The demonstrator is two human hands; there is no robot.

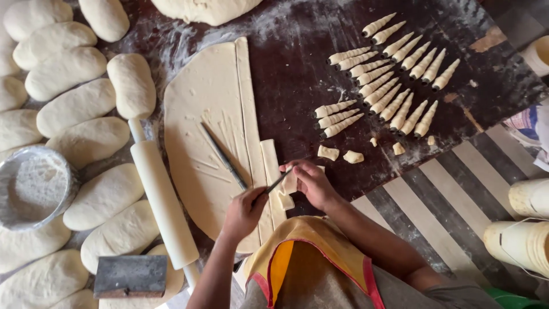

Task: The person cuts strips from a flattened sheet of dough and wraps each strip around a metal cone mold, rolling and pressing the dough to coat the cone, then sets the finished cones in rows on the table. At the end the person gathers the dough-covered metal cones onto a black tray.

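Table (297,68): dark, scuffed and dusted with flour, it filled most of the view, with a striped floor (440,200) showing past its edge.
Dough loaves (74,106): pale oblong lumps lay in rows down one side of the table, touching one another.
Dough sheet (200,143): rolled thin and flat, it lay in the middle, one long strip already cut free along its straight side.
Rolling pin (163,203): pale wood, it lay beside the sheet, one end against a loaf.
Flour bowl (34,186): round metal, it sat among the loaves.
Cones (389,77): small spiral-wrapped dough cones lay in neat rows at the far part of the table, well apart from the sheet.
Left hand (245,213): closed around the handle of a knife (278,182), blade pointing at the strip.
Right hand (311,183): fingers pinched a small piece of dough strip (286,194) at the blade's tip.
Thin rod (223,155): it lay slantwise on the sheet.
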